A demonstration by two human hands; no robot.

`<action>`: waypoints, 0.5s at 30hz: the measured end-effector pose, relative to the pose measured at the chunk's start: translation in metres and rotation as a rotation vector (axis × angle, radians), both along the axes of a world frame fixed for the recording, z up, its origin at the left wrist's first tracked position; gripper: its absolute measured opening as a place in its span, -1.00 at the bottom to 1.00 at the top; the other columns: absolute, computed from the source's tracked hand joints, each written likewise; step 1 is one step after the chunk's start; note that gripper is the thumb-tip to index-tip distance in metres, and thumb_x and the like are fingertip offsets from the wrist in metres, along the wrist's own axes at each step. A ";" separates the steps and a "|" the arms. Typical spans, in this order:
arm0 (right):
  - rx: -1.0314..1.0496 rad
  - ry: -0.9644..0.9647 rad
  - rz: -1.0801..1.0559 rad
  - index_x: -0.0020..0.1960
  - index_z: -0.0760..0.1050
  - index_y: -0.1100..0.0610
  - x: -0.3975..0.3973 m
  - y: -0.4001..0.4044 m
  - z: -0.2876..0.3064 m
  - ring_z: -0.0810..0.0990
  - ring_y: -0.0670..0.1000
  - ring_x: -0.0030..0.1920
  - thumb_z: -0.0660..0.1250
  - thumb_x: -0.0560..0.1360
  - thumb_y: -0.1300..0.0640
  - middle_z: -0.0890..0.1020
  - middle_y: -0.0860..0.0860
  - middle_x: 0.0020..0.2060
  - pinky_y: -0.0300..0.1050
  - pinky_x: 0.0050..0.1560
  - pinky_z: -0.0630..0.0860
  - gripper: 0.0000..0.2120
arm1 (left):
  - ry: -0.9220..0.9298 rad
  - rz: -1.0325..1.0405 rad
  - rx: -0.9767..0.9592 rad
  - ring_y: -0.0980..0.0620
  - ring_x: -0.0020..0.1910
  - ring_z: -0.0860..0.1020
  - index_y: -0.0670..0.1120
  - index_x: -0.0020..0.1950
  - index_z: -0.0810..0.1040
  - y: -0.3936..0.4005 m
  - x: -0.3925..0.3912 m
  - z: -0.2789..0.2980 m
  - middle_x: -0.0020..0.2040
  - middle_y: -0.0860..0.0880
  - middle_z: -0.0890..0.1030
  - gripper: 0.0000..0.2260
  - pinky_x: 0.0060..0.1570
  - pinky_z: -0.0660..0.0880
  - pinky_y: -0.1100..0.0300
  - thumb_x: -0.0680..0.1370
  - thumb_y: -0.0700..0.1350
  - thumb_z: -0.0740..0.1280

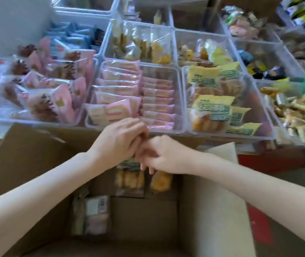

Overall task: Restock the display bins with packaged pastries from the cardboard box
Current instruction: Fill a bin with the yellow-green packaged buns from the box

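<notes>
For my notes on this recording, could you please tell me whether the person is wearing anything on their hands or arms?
Nothing that shows: the left hand and right hand are bare, with no gloves, and I see no rings or watch. Both forearms are uncovered up to the picture's edge, so no sleeve is visible.

Matt brown cardboard box [213,210]; clear glossy plastic bins [180,101] and wrappers [129,180].
</notes>
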State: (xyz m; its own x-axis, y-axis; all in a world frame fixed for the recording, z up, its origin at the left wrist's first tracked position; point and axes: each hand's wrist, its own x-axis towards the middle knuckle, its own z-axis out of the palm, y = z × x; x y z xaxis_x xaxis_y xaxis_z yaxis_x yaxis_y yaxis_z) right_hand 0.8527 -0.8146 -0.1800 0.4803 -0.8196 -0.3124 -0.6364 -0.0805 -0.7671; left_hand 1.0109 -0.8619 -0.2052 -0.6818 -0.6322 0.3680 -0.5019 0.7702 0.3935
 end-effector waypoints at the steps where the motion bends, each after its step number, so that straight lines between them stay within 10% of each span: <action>1: 0.039 0.093 0.073 -0.03 0.54 0.16 0.016 0.001 -0.018 0.58 -0.07 -0.30 0.24 0.52 0.25 0.66 0.07 -0.16 -0.26 -0.14 0.53 -0.88 | -0.101 -0.018 0.017 0.04 -0.21 0.49 -0.13 -0.16 0.56 0.003 0.019 -0.013 -0.22 -0.03 0.57 -0.79 -0.24 0.45 0.22 0.42 -0.18 0.12; 6: 0.228 0.544 0.057 0.24 0.45 0.24 0.068 -0.009 -0.135 0.55 0.13 0.11 0.23 0.55 0.10 0.54 0.14 0.15 -0.05 0.09 0.51 -0.68 | -0.773 0.006 0.443 -0.02 0.27 0.42 -0.01 0.31 0.43 0.005 0.091 -0.082 0.30 0.00 0.41 -0.69 0.25 0.40 0.10 0.58 -0.13 0.15; 15: 0.202 0.872 0.024 0.53 0.00 0.08 0.076 -0.004 -0.204 0.13 0.26 0.43 0.18 0.54 0.27 -0.17 0.06 0.52 0.09 0.28 0.35 -0.37 | -0.826 -0.028 0.534 -0.09 0.30 0.42 -0.09 0.42 0.31 -0.012 0.102 -0.128 0.43 -0.08 0.26 -0.61 0.25 0.41 0.03 0.59 -0.13 0.16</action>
State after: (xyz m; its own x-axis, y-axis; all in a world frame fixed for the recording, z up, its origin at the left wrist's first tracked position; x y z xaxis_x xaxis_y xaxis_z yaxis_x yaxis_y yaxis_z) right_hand 0.9288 -0.8186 -0.3840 0.0213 -0.7021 -0.7117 -0.9998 -0.0173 -0.0129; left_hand 1.1128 -0.8742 -0.3335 -0.6134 -0.5563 -0.5606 -0.7598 0.6093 0.2267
